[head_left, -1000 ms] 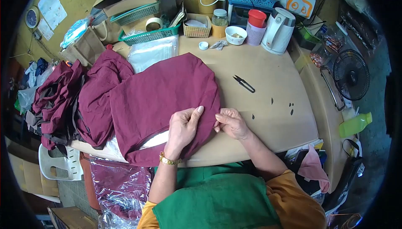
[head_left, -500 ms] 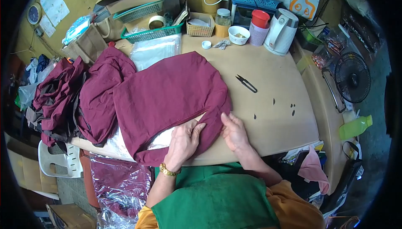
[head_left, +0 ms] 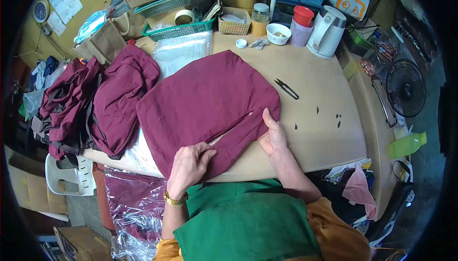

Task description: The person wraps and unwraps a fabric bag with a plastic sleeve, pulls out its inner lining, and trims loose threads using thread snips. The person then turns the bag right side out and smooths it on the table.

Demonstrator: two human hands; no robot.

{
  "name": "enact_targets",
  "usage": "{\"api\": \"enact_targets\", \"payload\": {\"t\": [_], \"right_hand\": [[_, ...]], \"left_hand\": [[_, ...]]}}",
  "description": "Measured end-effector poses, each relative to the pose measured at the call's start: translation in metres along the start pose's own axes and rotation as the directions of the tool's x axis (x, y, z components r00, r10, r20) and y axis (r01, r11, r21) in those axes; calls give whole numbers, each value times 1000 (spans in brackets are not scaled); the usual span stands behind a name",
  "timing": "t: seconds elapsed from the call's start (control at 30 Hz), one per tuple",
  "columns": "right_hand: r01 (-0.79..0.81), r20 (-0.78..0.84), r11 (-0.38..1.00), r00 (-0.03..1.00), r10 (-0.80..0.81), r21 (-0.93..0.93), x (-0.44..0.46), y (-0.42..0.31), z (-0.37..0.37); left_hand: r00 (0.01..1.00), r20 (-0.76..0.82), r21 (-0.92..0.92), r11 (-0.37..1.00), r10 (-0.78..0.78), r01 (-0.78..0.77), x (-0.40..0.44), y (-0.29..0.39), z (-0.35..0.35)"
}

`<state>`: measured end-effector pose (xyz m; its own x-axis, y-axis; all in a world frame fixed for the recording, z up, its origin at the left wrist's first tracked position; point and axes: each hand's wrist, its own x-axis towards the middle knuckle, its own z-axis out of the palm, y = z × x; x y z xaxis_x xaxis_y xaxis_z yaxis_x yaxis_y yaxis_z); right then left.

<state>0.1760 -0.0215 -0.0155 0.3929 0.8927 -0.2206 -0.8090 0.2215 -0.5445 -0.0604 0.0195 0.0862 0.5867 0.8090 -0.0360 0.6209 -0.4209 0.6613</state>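
Note:
A maroon cloth piece (head_left: 205, 94) lies spread on the tan table (head_left: 315, 70), with a narrow slit-like opening near its front edge. My left hand (head_left: 190, 165), with a gold watch at the wrist, is closed on the cloth's front edge, left of the opening's lower end. At the cloth's right edge, my right hand (head_left: 274, 134) grips the fabric, its thumb on top and its fingers partly hidden beneath. Black thread snips (head_left: 286, 89) rest on the table beyond my right hand.
More maroon garments (head_left: 121, 98) are heaped at the left. Clear plastic bags (head_left: 183, 51) lie behind the cloth. Baskets, a jar, a white bowl (head_left: 278, 34) and a kettle (head_left: 327, 32) line the back. A fan (head_left: 405, 87) and green bottle (head_left: 407, 145) are at the right.
The opening in the cloth has narrowed. My left hand has moved left along the front edge. My right hand let go, moved right and took hold of the cloth's right edge.

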Motion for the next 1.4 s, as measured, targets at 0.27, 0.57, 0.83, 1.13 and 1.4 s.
{"api": "enact_targets", "payload": {"t": [0.27,0.57,0.83,1.13,1.4], "right_hand": [[-154,290,917,918,270,-369,-44,33,18],[-11,112,958,993,45,-286,-46,45,12],[-129,170,881,959,228,-455,-64,29,35],[-187,140,959,966,220,-212,-53,42,22],[143,187,928,979,-81,-344,-56,44,25]], "left_hand": [[893,-380,50,969,242,-241,9,2,35],[953,-301,-391,917,-41,-84,20,-12,51],[944,-322,-229,961,73,-153,14,7,34],[995,-103,-201,979,-8,-13,15,-12,21],[987,-158,-386,920,-2,-60,14,-26,36]]}}
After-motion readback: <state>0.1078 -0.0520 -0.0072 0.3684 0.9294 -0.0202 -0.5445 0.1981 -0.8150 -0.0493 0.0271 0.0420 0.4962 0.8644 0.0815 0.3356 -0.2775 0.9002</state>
